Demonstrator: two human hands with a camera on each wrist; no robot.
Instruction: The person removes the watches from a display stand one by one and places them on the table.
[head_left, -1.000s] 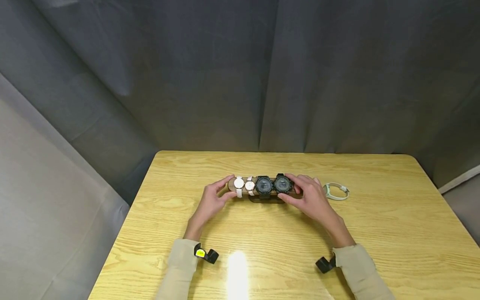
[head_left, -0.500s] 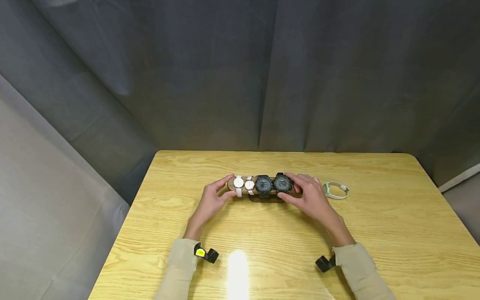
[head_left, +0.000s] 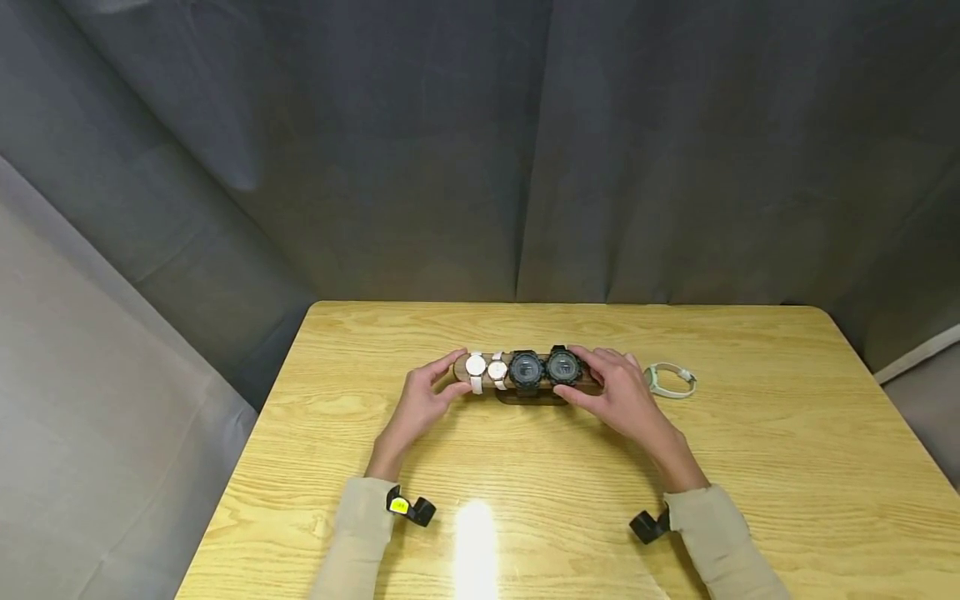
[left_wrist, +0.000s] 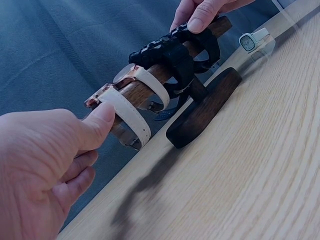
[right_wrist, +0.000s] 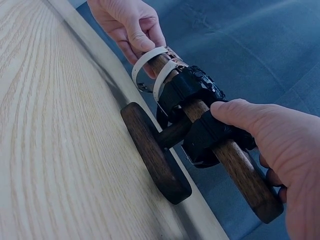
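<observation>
A dark wooden T-shaped watch stand (right_wrist: 152, 155) carries two white-strapped watches on its left half. The outer white-strapped watch (left_wrist: 131, 116) is at the left end, with the smaller white-strapped watch (head_left: 497, 371) beside it. Two chunky black digital watches follow: an inner black watch (head_left: 527, 369) and an outer black watch (head_left: 563, 367). My left hand (head_left: 420, 404) pinches the outer white-strapped watch, thumb on its strap at the bar's end. My right hand (head_left: 626, 400) pinches the outer black watch between thumb and fingers; the bar's bare right end (right_wrist: 260, 200) sticks out past it.
To the right of the stand, a pale green and white watch (left_wrist: 247, 42) lies on its side with its strap looped. The wood-grain table (head_left: 540, 500) ends at a far edge in front of a dark grey curtain (head_left: 420, 167). Wrist cameras are strapped over both sleeves.
</observation>
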